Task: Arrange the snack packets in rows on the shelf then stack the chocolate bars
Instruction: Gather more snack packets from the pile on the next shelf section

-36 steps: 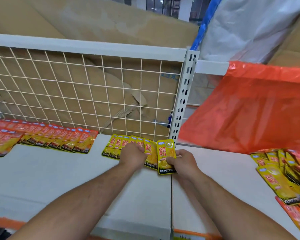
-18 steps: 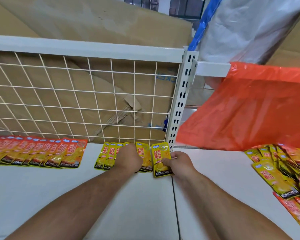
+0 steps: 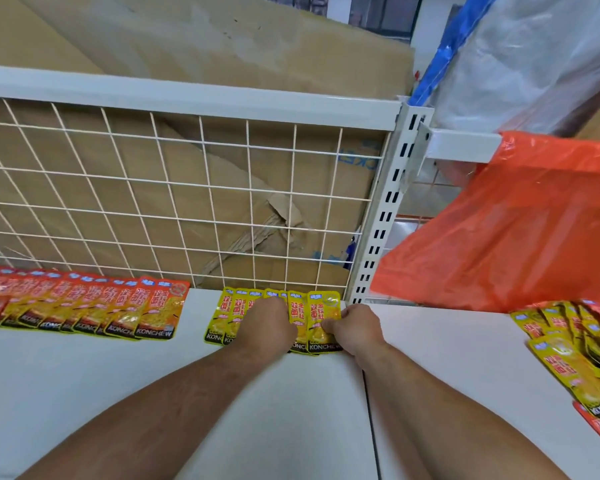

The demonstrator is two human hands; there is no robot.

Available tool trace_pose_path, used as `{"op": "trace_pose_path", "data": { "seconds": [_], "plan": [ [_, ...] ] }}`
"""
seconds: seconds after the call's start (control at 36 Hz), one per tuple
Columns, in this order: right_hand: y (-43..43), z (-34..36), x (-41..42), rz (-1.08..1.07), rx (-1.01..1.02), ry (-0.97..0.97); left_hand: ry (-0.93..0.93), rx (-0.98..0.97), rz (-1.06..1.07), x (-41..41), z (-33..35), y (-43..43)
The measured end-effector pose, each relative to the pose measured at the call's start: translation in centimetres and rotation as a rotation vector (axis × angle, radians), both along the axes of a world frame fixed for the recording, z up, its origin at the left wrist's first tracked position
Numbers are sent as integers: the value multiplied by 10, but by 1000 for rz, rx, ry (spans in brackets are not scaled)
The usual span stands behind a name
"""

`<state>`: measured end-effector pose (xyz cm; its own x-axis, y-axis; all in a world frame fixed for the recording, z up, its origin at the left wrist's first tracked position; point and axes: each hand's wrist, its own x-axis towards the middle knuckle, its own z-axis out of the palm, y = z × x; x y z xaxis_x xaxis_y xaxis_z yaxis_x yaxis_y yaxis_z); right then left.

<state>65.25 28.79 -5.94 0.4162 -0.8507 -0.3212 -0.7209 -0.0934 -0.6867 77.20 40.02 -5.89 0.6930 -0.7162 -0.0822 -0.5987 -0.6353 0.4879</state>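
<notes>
A row of overlapping yellow snack packets (image 3: 222, 318) lies at the back of the white shelf (image 3: 125, 393), against the wire mesh. My left hand (image 3: 267, 329) rests on the middle of this row and covers a few packets; its fingertips are hidden. My right hand (image 3: 359, 329) pinches the right edge of the rightmost yellow packet (image 3: 321, 311), which lies flat at the row's end, beside the upright post. A longer row of orange packets (image 3: 118, 308) runs along the back left. No chocolate bars are in view.
A loose pile of yellow and orange packets (image 3: 575, 355) lies at the right edge. An orange plastic bag (image 3: 516, 230) hangs over the right bay. The wire mesh back (image 3: 153, 202) and slotted post (image 3: 385, 220) bound the shelf; cardboard stands behind.
Both hands have slid the yellow row back towards the mesh. The rightmost packet has moved from slightly forward into line with the others.
</notes>
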Motion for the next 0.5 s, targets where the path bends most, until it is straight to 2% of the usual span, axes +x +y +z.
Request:
{"op": "trace_pose_path", "data": {
  "seconds": [0.19, 0.5],
  "plan": [
    [2, 2, 2, 42, -161, 194, -76, -23, -38, -1, -10, 3],
    [3, -3, -2, 88, -220, 200, -138, 6, -68, -3, -13, -2]
  ]
}}
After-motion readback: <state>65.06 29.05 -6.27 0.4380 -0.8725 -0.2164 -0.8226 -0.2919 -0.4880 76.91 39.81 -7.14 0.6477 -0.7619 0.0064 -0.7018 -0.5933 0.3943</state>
